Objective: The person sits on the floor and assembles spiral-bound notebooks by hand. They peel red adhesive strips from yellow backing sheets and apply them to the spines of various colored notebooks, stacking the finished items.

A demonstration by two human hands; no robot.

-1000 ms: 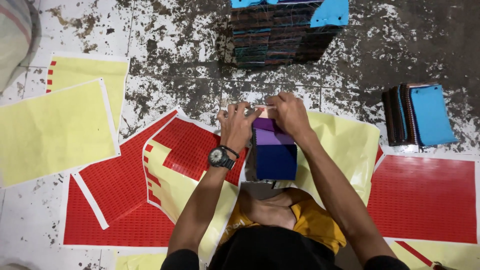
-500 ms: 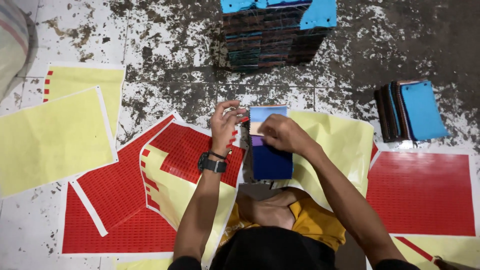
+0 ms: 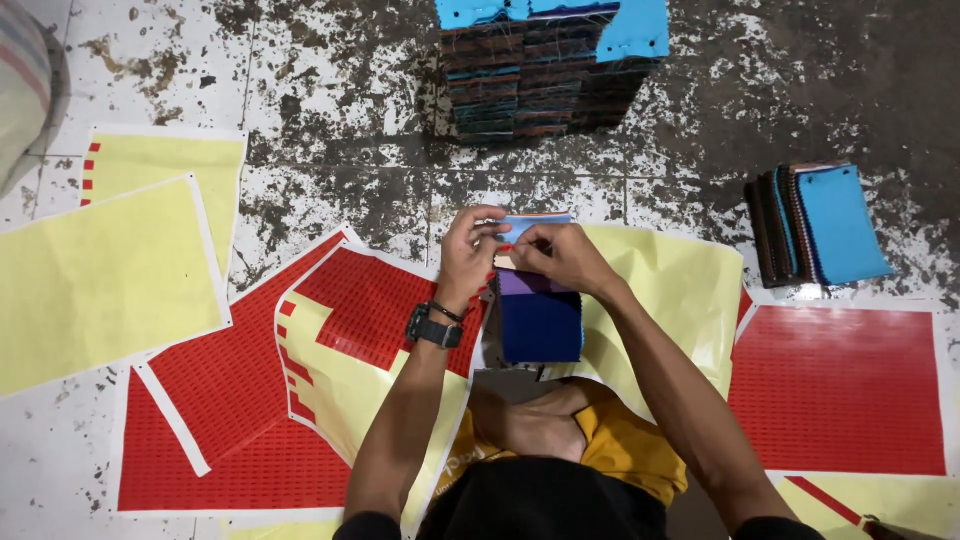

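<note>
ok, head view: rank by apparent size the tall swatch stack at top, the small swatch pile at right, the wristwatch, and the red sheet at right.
1. red sheet
2. tall swatch stack, cut off by the frame's top edge, so its full size is unsure
3. small swatch pile
4. wristwatch on the left hand

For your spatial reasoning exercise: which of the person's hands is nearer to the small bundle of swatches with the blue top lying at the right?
Right. The right hand works at the swatch booklet on the side toward the small bundle; the left hand is on the booklet's far side. Neither touches it.
</note>
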